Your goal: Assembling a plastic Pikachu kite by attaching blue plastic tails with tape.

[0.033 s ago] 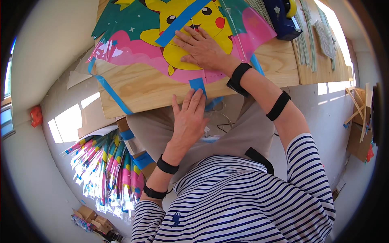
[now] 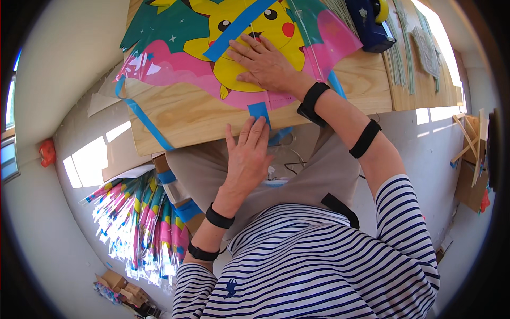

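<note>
Sheet [image 2: 228,74], glossy and printed with a yellow cartoon figure, lies at 12 o'clock on the wooden table [image 2: 196,116]. Right hand [image 2: 268,69] rests flat on the figure, fingers a little spread and pinching nothing, their tips at or just beside a diagonal blue strip [image 2: 240,29]. Left hand [image 2: 245,162] comes up from 7 o'clock, fingers stretched out, thumb apart, 2 or so fingertips on a short blue tab [image 2: 258,110] at the near table edge; how hard they press, I cannot tell.

The sheet looks like thin plastic: probably light, limp, slippery and quick to crease. A flat palm should steady it best; to lift it, the pink margins at 10 and 1 o'clock seem the kindest hold. The tab, likely sticky, is best taken by its near end.

A long blue strip [image 2: 149,123] hugs the table's corner at 10 o'clock, a dispenser [image 2: 372,32] stands at 1, rods [image 2: 395,69] lie at 2.
</note>
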